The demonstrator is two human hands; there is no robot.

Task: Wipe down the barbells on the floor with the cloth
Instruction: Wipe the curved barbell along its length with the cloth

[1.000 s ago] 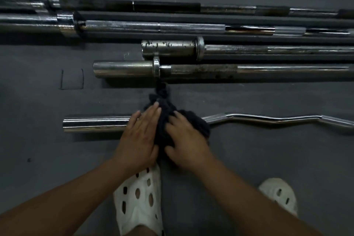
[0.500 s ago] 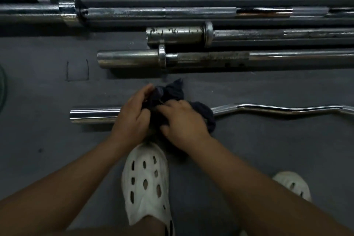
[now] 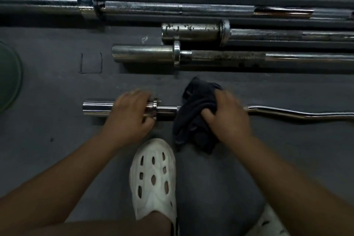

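Observation:
A chrome curl bar (image 3: pixel 298 114) lies across the dark floor nearest me. My left hand (image 3: pixel 128 114) grips its sleeve beside the collar, fingers curled over the top. My right hand (image 3: pixel 228 114) holds a dark bunched cloth (image 3: pixel 193 119) wrapped round the shaft just right of the collar. A short stretch of bare shaft shows between my hands. Several straight barbells lie parallel farther away, the closest a worn bar (image 3: pixel 220 57) with a spotted one (image 3: pixel 191 31) behind it.
My white perforated clog (image 3: pixel 153 176) stands just in front of the curl bar, and the other shoe (image 3: pixel 268 224) shows at the bottom right. A dark green round plate edge (image 3: pixel 9 80) sits at the far left. Grey rubber flooring (image 3: pixel 57 140) surrounds everything.
My hands have parted: the left slid left onto the sleeve, the right drew the cloth right along the shaft. The collar and a bit of bare shaft now show.

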